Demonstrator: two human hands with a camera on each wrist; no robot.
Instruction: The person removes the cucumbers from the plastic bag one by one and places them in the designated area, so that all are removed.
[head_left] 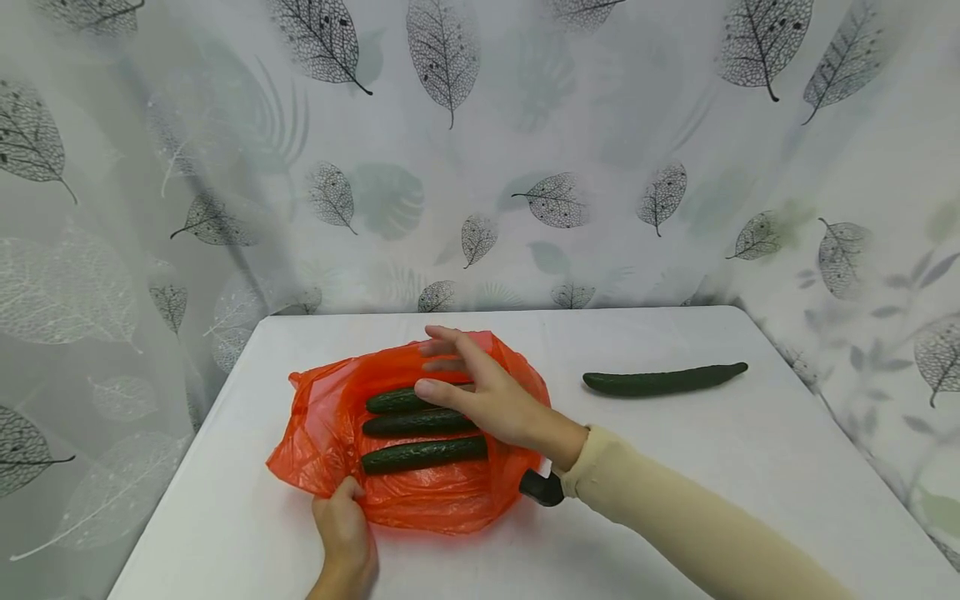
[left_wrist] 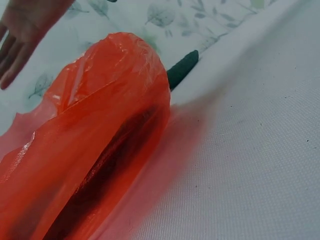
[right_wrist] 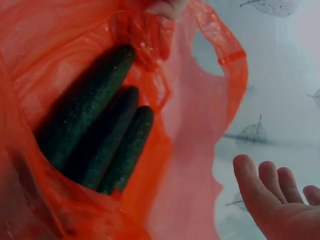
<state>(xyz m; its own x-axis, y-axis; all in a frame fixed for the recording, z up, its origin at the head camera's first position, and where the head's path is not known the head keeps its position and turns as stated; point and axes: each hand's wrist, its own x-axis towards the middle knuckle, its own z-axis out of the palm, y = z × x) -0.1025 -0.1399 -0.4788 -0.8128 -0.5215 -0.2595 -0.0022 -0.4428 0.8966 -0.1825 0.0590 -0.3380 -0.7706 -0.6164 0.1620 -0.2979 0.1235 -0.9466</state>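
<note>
An orange-red plastic bag [head_left: 442, 498] lies spread open on the table, its mouth facing left. Three dark green cucumbers [head_left: 424, 455] lie side by side inside it; the right wrist view shows their ends [right_wrist: 145, 117] close together. At the bag's near left edge, my left hand [head_left: 343, 529] pinches the plastic between thumb and fingers. Above the bag is my right hand [head_left: 487, 392], fingers extended and nothing in it, partly covering the cucumbers in the head view. The left wrist view shows that right hand [left_wrist: 30, 30] raised over the bag.
Another cucumber [head_left: 663, 381] lies on the white table [head_left: 675, 467] to the right of the bag. A leaf-patterned curtain [head_left: 480, 167] hangs behind the table. A black wrist camera [head_left: 542, 487] sits under my right wrist.
</note>
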